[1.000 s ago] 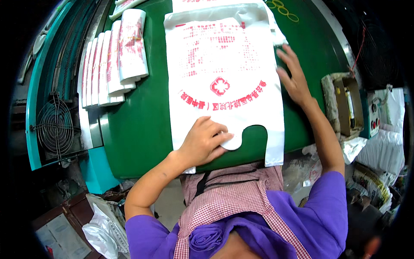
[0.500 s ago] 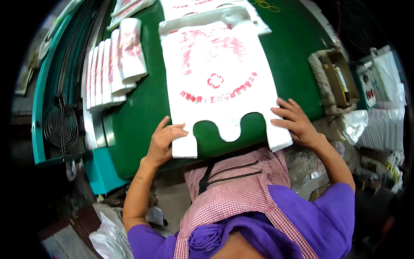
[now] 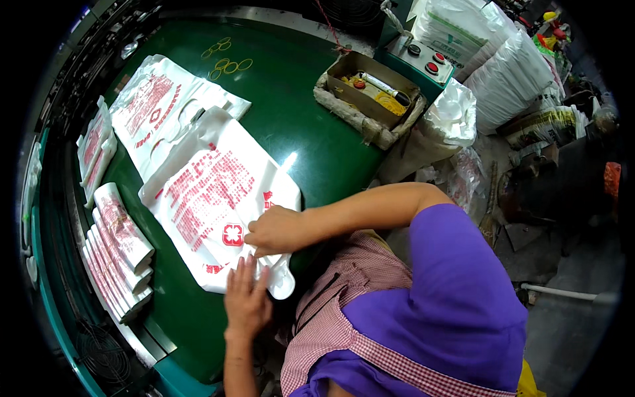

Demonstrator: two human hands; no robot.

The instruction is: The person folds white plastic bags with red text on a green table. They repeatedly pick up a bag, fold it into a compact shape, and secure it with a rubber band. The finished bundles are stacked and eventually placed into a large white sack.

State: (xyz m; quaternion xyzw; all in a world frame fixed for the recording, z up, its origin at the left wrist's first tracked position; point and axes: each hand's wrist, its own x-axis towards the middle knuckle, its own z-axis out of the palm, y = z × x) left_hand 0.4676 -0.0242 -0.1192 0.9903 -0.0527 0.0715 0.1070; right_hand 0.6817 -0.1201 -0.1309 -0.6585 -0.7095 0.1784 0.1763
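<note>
- A row of folded bag bundles (image 3: pixel 119 258) is seen at the far left of the green bench (image 3: pixel 311 132); the bundles are lined up side by side near the bench's edge; more flat bags (image 3: pixel 92 142) are laid just above them.
- A second stack of white bags (image 3: pixel 165 109) with red print is spread toward the bench's upper left; a few yellow rubber bands (image 3: pixel 228 65) are scattered just beyond it.
- The near stack of white plastic bags (image 3: pixel 211 198) with red print is laid flat in the middle of the bench, its handle end turned toward the person.
- The left hand (image 3: pixel 246 301) is pressed flat on the handle end of that stack, fingers spread wide and nothing gripped.
- The right hand (image 3: pixel 276 230) is laid just above the left one on the same stack; its fingers are curled down at the bag's edge; whether a layer is pinched cannot be told.
- A cardboard box (image 3: pixel 370 92) holding small items is set at the bench's right edge, well apart from both hands.
- Full white sacks (image 3: pixel 503 63) are piled beyond the bench at the upper right.
</note>
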